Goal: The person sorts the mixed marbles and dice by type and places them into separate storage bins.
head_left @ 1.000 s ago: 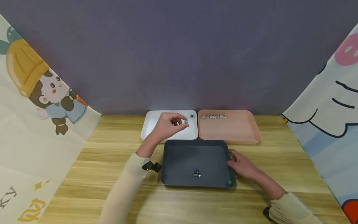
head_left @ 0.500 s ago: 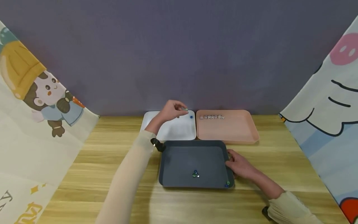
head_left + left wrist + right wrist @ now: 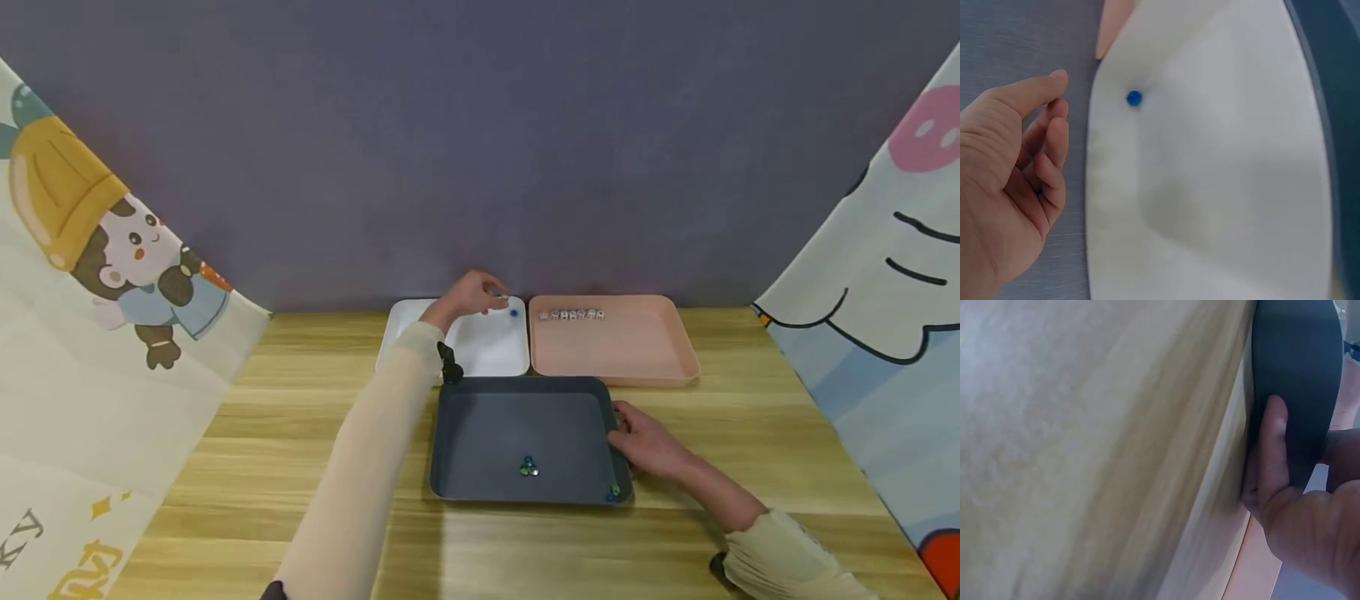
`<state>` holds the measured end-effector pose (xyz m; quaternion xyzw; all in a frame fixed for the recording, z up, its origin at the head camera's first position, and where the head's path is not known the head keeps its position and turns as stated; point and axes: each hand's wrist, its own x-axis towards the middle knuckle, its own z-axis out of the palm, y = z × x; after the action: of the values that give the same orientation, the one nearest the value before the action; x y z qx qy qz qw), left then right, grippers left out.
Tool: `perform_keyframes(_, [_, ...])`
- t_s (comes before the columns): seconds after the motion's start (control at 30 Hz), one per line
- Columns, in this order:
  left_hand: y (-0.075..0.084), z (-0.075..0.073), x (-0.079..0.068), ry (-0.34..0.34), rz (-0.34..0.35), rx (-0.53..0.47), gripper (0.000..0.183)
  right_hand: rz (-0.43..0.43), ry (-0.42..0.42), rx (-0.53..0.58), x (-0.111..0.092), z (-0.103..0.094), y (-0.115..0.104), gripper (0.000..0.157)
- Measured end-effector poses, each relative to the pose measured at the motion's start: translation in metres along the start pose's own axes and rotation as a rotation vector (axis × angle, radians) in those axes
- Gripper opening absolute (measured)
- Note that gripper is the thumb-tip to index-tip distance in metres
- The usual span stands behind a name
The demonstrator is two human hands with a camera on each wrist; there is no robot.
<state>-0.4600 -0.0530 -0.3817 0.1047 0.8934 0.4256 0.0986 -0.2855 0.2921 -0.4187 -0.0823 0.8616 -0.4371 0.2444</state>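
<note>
One dark tray (image 3: 517, 417), lower centre of frame; pink tray (image 3: 622, 343), right of centre; white tray (image 3: 489, 354), upper centre; right hand (image 3: 649, 442) clamped on dark tray's right rim; left hand (image 3: 469, 295), upper centre, fingertips together on small marble (image 3: 503, 297); blue marble (image 3: 513, 313) just below

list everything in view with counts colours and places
Table: 1, light wood, underneath
White tray: 1, white, back left
Peach tray: 1, peach, back right
Dark tray: 1, grey, in front of both
Dice: about 7, pale, peach tray, back left
Lone bead: 1, blue, white tray, back right
Bead cluster: 3, blue, green, clear, dark tray, near middle
Corner beads: 2, green, blue, dark tray, near right corner
Backdrop: 1, grey-purple, behind
Printed cloths: 2, pale, left and right
Wrist devices: 2, black, one per wrist
Sleeves: 2, cream, on arms
Left hand: 1, bare, by white tray's far edge, pinching small pale bead
Right hand: 1, bare, holding dark tray's right side
</note>
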Motion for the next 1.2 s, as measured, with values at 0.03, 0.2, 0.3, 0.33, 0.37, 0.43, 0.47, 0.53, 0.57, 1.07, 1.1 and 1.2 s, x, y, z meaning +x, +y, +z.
perform_keyframes(0.03, [-0.001, 0.002, 0.001, -0.002, -0.008, 0.010, 0.028, 0.000, 0.005, 0.000, 0.000, -0.001, 0.000, 0.053])
perform_keyframes(0.2, [-0.010, 0.017, 0.006, -0.010, -0.048, 0.090, 0.025, -0.016, 0.016, -0.014, 0.000, 0.000, 0.001, 0.053])
perform_keyframes(0.3, [-0.016, 0.027, 0.006, -0.032, -0.070, 0.115, 0.025, -0.010, 0.022, -0.017, -0.002, 0.003, 0.002, 0.051])
perform_keyframes(0.33, [-0.018, 0.030, 0.006, -0.038, -0.079, 0.117, 0.026, -0.010, 0.021, -0.017, -0.002, 0.003, 0.002, 0.051])
perform_keyframes(0.37, [-0.020, 0.033, 0.006, -0.044, -0.090, 0.118, 0.026, -0.009, 0.020, -0.019, -0.002, 0.003, 0.002, 0.051])
perform_keyframes(0.43, [-0.022, 0.038, 0.006, -0.046, -0.109, 0.113, 0.026, -0.009, 0.017, -0.017, -0.002, 0.003, 0.002, 0.050])
perform_keyframes(0.47, [-0.022, 0.039, 0.006, -0.040, -0.118, 0.109, 0.025, -0.012, 0.016, -0.018, -0.001, 0.002, 0.001, 0.050])
perform_keyframes(0.53, [-0.022, 0.041, 0.007, -0.021, -0.125, 0.100, 0.025, -0.022, 0.017, -0.017, 0.000, 0.000, 0.000, 0.050])
perform_keyframes(0.57, [-0.021, 0.042, 0.008, -0.012, -0.125, 0.093, 0.026, -0.028, 0.019, -0.016, 0.000, -0.001, 0.000, 0.049])
perform_keyframes(1.07, [-0.006, 0.041, 0.027, -0.005, -0.124, 0.127, 0.022, -0.046, 0.027, -0.032, 0.004, -0.020, -0.004, 0.045])
perform_keyframes(1.1, [-0.005, 0.040, 0.028, -0.006, -0.124, 0.129, 0.023, -0.051, 0.023, -0.034, 0.004, -0.021, -0.004, 0.044])
perform_keyframes(1.2, [-0.001, 0.040, 0.029, -0.010, -0.122, 0.129, 0.025, -0.066, 0.014, -0.036, 0.006, -0.025, -0.002, 0.043])
